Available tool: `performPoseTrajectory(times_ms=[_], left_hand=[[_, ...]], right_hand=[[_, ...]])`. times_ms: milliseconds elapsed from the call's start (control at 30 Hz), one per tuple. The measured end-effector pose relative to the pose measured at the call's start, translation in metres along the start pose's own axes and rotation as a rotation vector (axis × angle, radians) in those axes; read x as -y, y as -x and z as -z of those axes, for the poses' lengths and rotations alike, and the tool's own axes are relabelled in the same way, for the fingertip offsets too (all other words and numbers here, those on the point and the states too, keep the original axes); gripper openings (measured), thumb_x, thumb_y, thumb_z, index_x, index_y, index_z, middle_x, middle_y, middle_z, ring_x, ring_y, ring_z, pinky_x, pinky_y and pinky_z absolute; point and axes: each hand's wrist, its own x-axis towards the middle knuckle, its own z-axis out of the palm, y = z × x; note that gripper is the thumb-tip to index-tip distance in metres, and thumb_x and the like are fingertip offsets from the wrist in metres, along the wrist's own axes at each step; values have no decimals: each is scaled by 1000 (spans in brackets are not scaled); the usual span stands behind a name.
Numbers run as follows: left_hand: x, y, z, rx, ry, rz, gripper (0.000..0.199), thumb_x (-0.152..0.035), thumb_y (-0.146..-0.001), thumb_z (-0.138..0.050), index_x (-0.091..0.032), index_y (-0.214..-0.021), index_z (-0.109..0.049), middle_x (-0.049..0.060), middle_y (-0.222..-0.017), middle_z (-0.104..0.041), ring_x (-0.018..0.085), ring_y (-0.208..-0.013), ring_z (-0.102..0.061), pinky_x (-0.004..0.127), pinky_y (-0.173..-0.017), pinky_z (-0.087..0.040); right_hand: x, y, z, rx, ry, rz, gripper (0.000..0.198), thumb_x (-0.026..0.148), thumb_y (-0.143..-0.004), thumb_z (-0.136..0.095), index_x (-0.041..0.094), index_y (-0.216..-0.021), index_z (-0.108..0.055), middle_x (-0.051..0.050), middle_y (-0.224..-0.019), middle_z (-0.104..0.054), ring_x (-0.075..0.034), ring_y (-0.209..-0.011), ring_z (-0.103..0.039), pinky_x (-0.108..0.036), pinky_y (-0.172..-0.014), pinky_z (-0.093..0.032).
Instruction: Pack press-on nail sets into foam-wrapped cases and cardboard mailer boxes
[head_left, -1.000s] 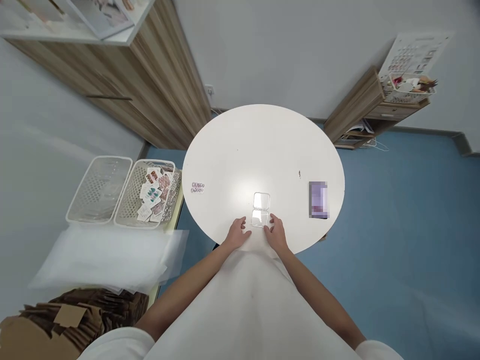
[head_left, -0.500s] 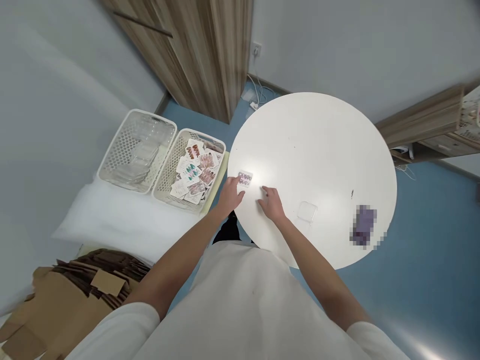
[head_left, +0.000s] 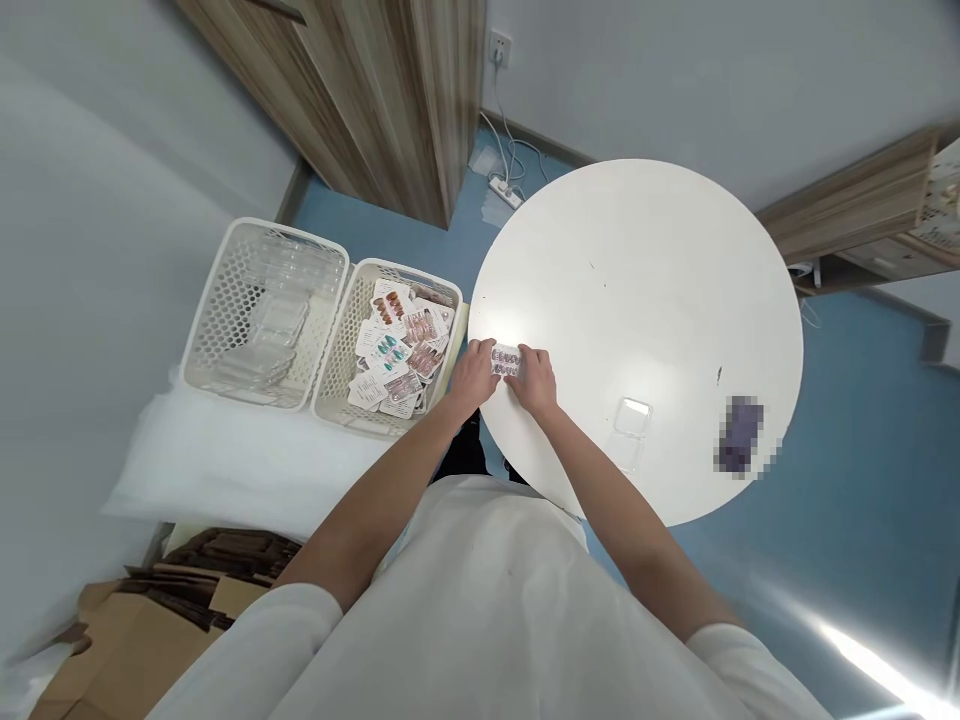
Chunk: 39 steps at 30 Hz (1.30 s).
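Observation:
A small card of press-on nails (head_left: 506,360), with two rows of purplish nails, is between my hands near the left edge of the round white table (head_left: 645,260). My left hand (head_left: 473,374) grips the card's left side, fingers and thumb closed on it. On its right side, my right hand (head_left: 535,379) pinches it in the same way. To the right of my right forearm an open clear plastic case (head_left: 634,417) lies on the tabletop.
Left of the table stands a white basket (head_left: 330,385) of nail cards (head_left: 390,355). Beside it, another basket (head_left: 196,345) holds clear plastic cases (head_left: 277,320). A blurred-out purple object (head_left: 740,435) lies at the table's right. Flattened cardboard (head_left: 135,650) is at lower left.
My right hand has moved left to the card and closed on its right side. My left hand now grips the left side, and the card is turned level. The view has shifted slightly.

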Motion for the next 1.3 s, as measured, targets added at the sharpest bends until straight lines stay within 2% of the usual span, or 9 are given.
performPoseTrajectory(times_ms=[133,267,433,600,700,800,900,1100,1300], left_hand=[[-2,12,-9,-20,8,-52,57,-17,-70,-60,-17,-120,-33,9,-107,-46,23,-101,-47,33,-78,-41],[-16,32,-25,-19,70,-76,62,-15,-69,-60,-17,-124,-31,9,-107,-47,23,-99,-49,33,-77,-43],[-60,59,-52,19,131,-165,59,-16,-71,-55,-18,-125,-31,8,-106,-47,22,-97,-49,33,-77,-44],[-113,79,-90,125,128,-270,58,-20,-71,-56,-21,-124,-33,7,-105,-48,20,-90,-51,31,-72,-45],[-138,84,-113,176,60,-304,58,-22,-70,-57,-22,-123,-35,6,-106,-47,20,-89,-51,31,-71,-44],[-155,85,-131,210,-22,-280,57,-24,-68,-59,-22,-121,-38,6,-105,-45,20,-89,-50,30,-69,-43],[-164,84,-141,238,-68,-232,56,-24,-67,-60,-23,-119,-40,6,-105,-45,20,-90,-50,28,-68,-42],[-168,84,-151,251,-86,-165,58,-21,-68,-59,-24,-122,-36,6,-106,-44,18,-88,-50,26,-67,-41],[-166,84,-155,231,-52,-181,61,-17,-70,-55,-25,-126,-31,6,-107,-41,18,-89,-50,27,-70,-43]], right_hand=[[-8,12,0,-4,-64,78,64,18,-71,-54,23,-129,-27,-9,-109,-40,-23,-99,-45,-37,-81,-43],[-26,39,7,-5,-106,141,75,13,-69,-52,22,-134,-15,-11,-116,-35,-23,-107,-40,-37,-85,-42],[-69,89,34,-53,-114,171,73,10,-72,-46,25,-136,-13,-11,-120,-34,-24,-111,-38,-38,-88,-41],[-134,139,66,-102,-110,142,66,15,-73,-48,23,-133,-21,-10,-117,-38,-24,-109,-39,-39,-88,-41],[-170,158,79,-103,-78,96,64,19,-70,-56,22,-129,-30,-10,-117,-40,-26,-108,-39,-40,-88,-40],[-194,164,86,-68,-45,69,63,21,-66,-61,21,-124,-36,-10,-118,-40,-27,-110,-38,-39,-86,-40],[-206,162,89,-36,-18,72,62,21,-65,-63,20,-121,-38,-10,-119,-40,-27,-110,-38,-38,-84,-40],[-215,157,88,-8,15,102,61,24,-65,-63,21,-120,-38,-9,-116,-44,-25,-105,-41,-36,-81,-40],[-218,152,88,-13,53,143,61,27,-65,-66,22,-120,-38,-8,-112,-47,-24,-99,-43,-35,-79,-40]])
